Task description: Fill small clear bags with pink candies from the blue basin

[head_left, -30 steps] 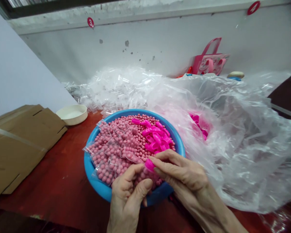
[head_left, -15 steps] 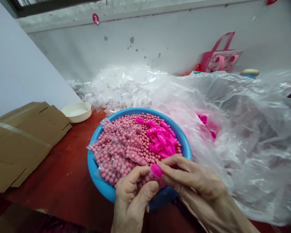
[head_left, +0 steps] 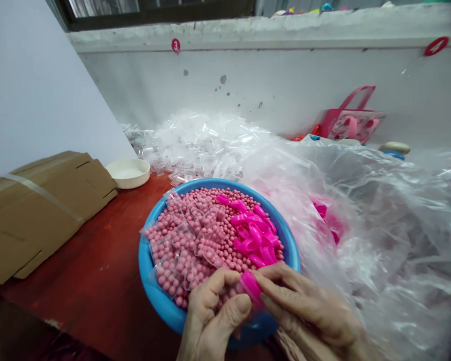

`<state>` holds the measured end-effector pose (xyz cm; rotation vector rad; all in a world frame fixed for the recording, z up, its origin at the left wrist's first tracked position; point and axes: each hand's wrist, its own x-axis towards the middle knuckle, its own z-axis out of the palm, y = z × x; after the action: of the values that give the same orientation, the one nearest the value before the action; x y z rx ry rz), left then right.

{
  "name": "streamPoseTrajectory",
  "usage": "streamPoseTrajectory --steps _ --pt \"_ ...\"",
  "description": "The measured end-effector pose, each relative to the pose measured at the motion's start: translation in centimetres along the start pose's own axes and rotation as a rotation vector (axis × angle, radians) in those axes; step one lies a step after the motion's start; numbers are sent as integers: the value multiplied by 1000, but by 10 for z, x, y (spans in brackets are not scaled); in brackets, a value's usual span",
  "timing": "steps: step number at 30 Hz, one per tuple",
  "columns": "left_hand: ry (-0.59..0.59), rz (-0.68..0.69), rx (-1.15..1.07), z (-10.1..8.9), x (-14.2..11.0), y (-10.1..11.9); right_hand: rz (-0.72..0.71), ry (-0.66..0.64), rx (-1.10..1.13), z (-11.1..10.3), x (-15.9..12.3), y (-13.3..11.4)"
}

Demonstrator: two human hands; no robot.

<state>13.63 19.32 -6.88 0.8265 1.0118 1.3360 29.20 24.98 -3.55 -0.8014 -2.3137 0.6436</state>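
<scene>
Red tabletop holds a blue basin beside plastic sheeting.

Head view, looking forward and down

The blue plastic basin took up the middle of the red tabletop, and its raised rim stood in the way of any low pass from the left. The left hand and right hand crowded the near rim, with a pink plastic ring held between them. To the right, a billowing clear plastic sheet pressed against the basin and blocked that side. Behind rose a heap of small clear bags. A hand could pass over the tabletop between the basin and the flattened cardboard box, as far as the white dish.
</scene>
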Motion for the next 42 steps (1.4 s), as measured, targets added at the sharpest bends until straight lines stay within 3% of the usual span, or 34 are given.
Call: streamPoseTrajectory --steps 3,9,12,19,22,25,32,34,37,40,42 --pt "-35 -31 -38 -2 3 -2 -4 130 -194 3 -6 -5" --pt "-5 20 84 -2 3 -4 -335 255 -604 19 -29 -3" --pt "8 5 24 1 1 -2 -369 250 -641 21 -23 -5" --pt "-67 3 -272 5 -1 9 -294 242 -719 28 -11 -13" --pt "-135 7 -245 3 -1 8 -311 351 -690 35 -13 -13" --pt "-111 -32 -194 1 -2 3 -310 462 -724 41 -16 -11" --pt "-127 72 -89 0 -2 -4 -499 354 -815 47 -16 2" --pt "-78 81 -44 1 -1 -3 -448 373 -723 49 -16 2" --pt "-55 93 -18 2 0 -2 -240 316 -437 43 -20 -2" --pt "-110 87 -77 3 1 -1 133 299 96 24 -30 -8" --pt "-149 92 -85 2 1 -2 413 396 429 10 -34 -10"
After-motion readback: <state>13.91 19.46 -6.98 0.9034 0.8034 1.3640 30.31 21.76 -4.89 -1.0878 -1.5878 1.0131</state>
